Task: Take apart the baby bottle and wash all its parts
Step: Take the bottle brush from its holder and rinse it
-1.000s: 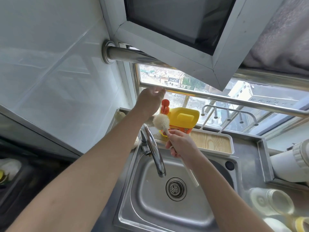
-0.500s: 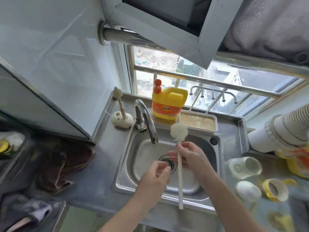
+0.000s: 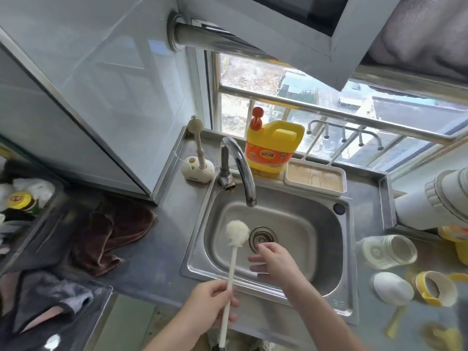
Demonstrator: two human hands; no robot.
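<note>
Now: left hand (image 3: 212,302) fingers curled round the thin stem of the white fluffy-headed bottle brush (image 3: 236,233), gripped low. Risk: once wet it may slip into the stainless steel sink (image 3: 326,249). Fingers of right hand (image 3: 273,262) spread, holding nothing, palm down beside the drain (image 3: 262,238). The clear plastic bottle body (image 3: 387,252) lies sideways on the counter (image 3: 157,259), just off the sink's right edge; a careless reach could roll it.

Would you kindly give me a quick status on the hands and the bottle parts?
Left hand grips the bottle brush handle. Right hand open above the sink. Bottle body, white cap, yellow collar lie on the counter, untouched.
</note>
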